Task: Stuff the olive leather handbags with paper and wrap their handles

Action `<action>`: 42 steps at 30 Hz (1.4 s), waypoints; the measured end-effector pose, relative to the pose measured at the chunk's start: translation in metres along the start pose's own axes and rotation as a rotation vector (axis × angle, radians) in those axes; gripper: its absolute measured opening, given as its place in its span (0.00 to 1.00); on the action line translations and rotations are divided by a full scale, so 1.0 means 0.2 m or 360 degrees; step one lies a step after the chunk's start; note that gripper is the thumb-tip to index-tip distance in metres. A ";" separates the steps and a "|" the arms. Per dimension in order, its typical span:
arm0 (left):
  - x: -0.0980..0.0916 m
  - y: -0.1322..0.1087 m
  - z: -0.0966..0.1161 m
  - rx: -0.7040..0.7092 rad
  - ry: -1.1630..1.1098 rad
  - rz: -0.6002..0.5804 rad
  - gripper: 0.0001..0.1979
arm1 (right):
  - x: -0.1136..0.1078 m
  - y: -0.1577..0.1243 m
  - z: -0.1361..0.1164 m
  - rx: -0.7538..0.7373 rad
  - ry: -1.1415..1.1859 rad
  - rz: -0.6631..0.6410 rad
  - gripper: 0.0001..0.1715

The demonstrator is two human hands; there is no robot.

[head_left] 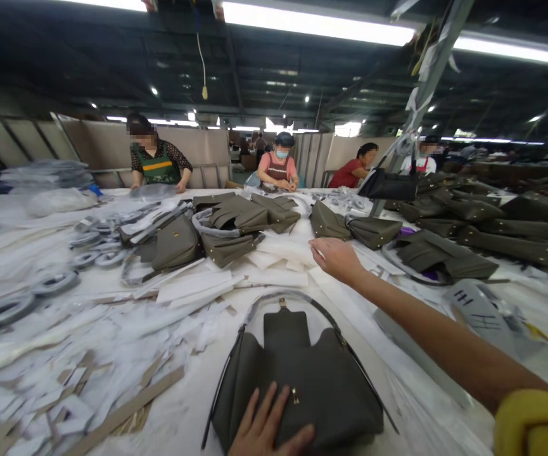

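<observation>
1. White scraps [64,354] and card strips [126,408] litter the left of the table [192,383].
2. The left hand [268,430] lies flat, fingers spread, on the olive handbag [302,373] at the near edge, seemingly pinning it steady.
3. The right hand [337,258], open and empty, stretches over the white sheets [274,256] mid-table.
4. Heaped olive bags [468,234] crowd the far right.

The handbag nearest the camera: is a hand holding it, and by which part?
Nothing is gripped. The left hand lies flat on the handbag, low on its front by the clasp. The right hand, open, reaches over white sheets, empty.
</observation>
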State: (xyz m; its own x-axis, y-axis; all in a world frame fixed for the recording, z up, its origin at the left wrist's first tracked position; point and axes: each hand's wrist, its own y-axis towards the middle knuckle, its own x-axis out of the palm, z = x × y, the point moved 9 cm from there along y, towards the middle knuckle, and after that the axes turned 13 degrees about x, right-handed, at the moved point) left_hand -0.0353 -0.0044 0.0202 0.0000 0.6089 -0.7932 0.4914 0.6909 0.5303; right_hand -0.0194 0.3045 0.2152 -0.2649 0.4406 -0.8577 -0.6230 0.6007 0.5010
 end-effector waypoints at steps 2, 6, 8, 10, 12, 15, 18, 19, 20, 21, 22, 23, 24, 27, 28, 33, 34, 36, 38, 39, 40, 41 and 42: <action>-0.06 0.03 -0.02 -0.0040 -0.0269 -0.0141 0.32 | -0.09 -0.26 -0.17 -0.0180 0.0106 -0.0122 0.15; -0.08 0.05 -0.04 -0.0162 -0.0571 -0.0324 0.29 | -0.21 -0.80 -0.50 -0.0525 0.0404 -0.0590 0.09; -0.05 0.03 -0.02 -0.0191 -0.0667 -0.0369 0.27 | -0.20 -1.00 -0.59 -0.0577 0.0513 -0.0866 0.07; -0.03 0.00 0.00 -0.0204 -0.0723 -0.0397 0.24 | -0.15 -1.12 -0.64 -0.0597 0.0583 -0.1091 0.08; -0.01 -0.01 0.01 -0.0199 -0.0742 -0.0413 0.21 | -0.08 -1.16 -0.65 -0.0576 0.0602 -0.1193 0.11; -0.02 -0.01 0.01 -0.0222 -0.0735 -0.0434 0.19 | 0.01 -1.13 -0.63 -0.0507 0.0588 -0.1133 0.11; -0.01 -0.01 0.01 -0.0258 -0.0743 -0.0490 0.18 | 0.05 -1.10 -0.64 -0.0556 0.0658 -0.0953 0.19; 0.00 -0.02 0.01 -0.0272 -0.0735 -0.0496 0.18 | 0.05 -1.10 -0.65 -0.0600 0.0691 -0.0902 0.25; 0.00 -0.02 0.01 -0.0286 -0.0719 -0.0489 0.19 | 0.05 -1.11 -0.66 -0.0649 0.0721 -0.0876 0.31; 0.00 -0.03 0.01 -0.0305 -0.0699 -0.0471 0.20 | 0.06 -1.13 -0.67 -0.0698 0.0745 -0.0881 0.35; 0.01 -0.03 0.00 -0.0329 -0.0684 -0.0452 0.21 | 0.07 -1.14 -0.68 -0.0742 0.0762 -0.0910 0.37; 0.01 -0.04 0.00 -0.0348 -0.0684 -0.0444 0.22 | 0.08 -1.15 -0.69 -0.0771 0.0775 -0.0951 0.37; 0.02 -0.04 0.00 -0.0359 -0.0706 -0.0454 0.21 | 0.10 -1.15 -0.70 -0.0779 0.0783 -0.0991 0.36; 0.04 -0.05 0.01 -0.0397 -0.0829 -0.0574 0.16 | 0.16 -1.14 -0.70 -0.0719 0.0776 -0.1059 0.34; 0.04 -0.05 0.01 -0.0412 -0.0864 -0.0631 0.15 | 0.18 -1.14 -0.70 -0.0697 0.0776 -0.1068 0.34; 0.05 -0.06 0.01 -0.0472 -0.0922 -0.0861 0.15 | 0.21 -1.15 -0.68 -0.0628 0.0802 -0.1051 0.32; 0.05 -0.06 0.01 -0.0460 -0.0922 -0.0865 0.15 | 0.21 -1.15 -0.68 -0.0616 0.0804 -0.1055 0.32; 0.02 -0.04 0.01 -0.0391 -0.0882 -0.0806 0.15 | 0.22 -1.16 -0.68 -0.0589 0.0802 -0.1072 0.32; -0.04 -0.01 0.02 -0.0290 -0.0805 -0.0717 0.19 | 0.22 -1.16 -0.67 -0.0562 0.0800 -0.1078 0.31; -0.08 0.01 0.03 -0.0246 -0.0775 -0.0687 0.22 | 0.23 -1.16 -0.67 -0.0552 0.0803 -0.1076 0.31; -0.14 0.04 0.03 -0.0222 -0.0761 -0.0670 0.23 | 0.23 -1.16 -0.67 -0.0548 0.0809 -0.1070 0.32; -0.19 0.07 0.03 -0.0229 -0.0765 -0.0662 0.22 | 0.23 -1.16 -0.67 -0.0547 0.0819 -0.1064 0.32; -0.25 0.10 0.02 -0.0267 -0.0787 -0.0656 0.19 | 0.23 -1.16 -0.67 -0.0551 0.0830 -0.1058 0.32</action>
State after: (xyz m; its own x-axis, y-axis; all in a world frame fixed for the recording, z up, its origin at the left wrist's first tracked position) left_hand -0.0228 -0.0217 0.0690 0.2604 0.0588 -0.9637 0.3942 0.9047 0.1617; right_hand 0.0154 0.0953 0.0444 -0.0193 -0.3328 -0.9428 -0.9300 0.3523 -0.1054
